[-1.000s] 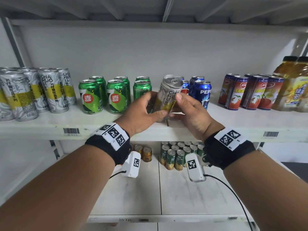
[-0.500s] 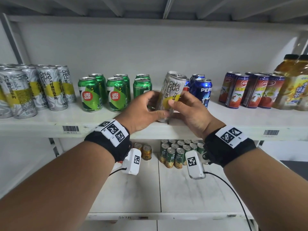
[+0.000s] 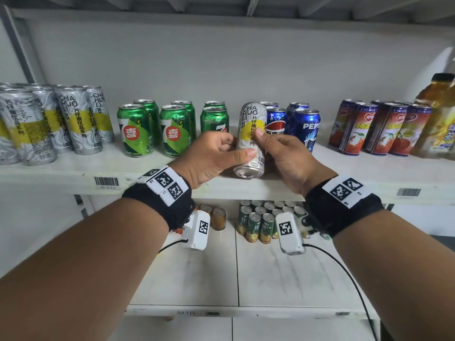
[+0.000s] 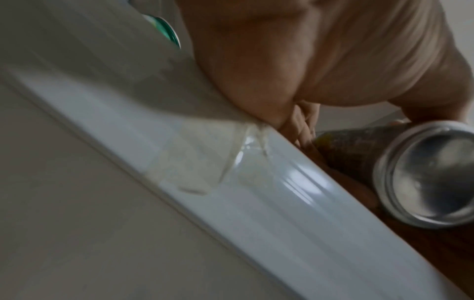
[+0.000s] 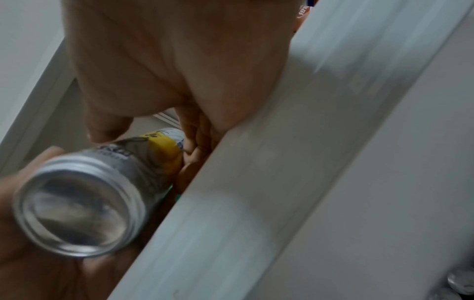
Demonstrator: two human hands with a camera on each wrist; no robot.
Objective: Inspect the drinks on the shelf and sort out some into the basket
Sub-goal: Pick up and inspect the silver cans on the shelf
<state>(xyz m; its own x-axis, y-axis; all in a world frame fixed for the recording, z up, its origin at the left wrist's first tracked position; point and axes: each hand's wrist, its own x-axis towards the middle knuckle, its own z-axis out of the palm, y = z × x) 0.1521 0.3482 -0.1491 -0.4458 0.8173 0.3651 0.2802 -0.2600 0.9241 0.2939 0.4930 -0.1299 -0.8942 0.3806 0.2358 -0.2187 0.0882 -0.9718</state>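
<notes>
A tall silver can with a yellow band (image 3: 251,134) is held by both hands just above the front of the middle shelf (image 3: 73,173), top tipped away and shiny base toward me. My left hand (image 3: 216,156) grips its left side, thumb across the lower body. My right hand (image 3: 278,153) grips the right side, thumb on the yellow band. In the wrist views the can's base (image 4: 433,180) (image 5: 77,211) faces the camera beside the shelf edge (image 4: 282,192) (image 5: 256,182). No basket is in view.
On the shelf stand several matching silver cans (image 3: 44,124) at left, green cans (image 3: 157,129), blue Pepsi cans (image 3: 302,126), red-and-blue cans (image 3: 379,129) and a yellow bottle (image 3: 440,119) at right. Small cans (image 3: 261,220) stand on the lower shelf.
The can has been tipped from top-toward-me to top-away, so its base now faces me. Both hands kept hold and shifted slightly on it.
</notes>
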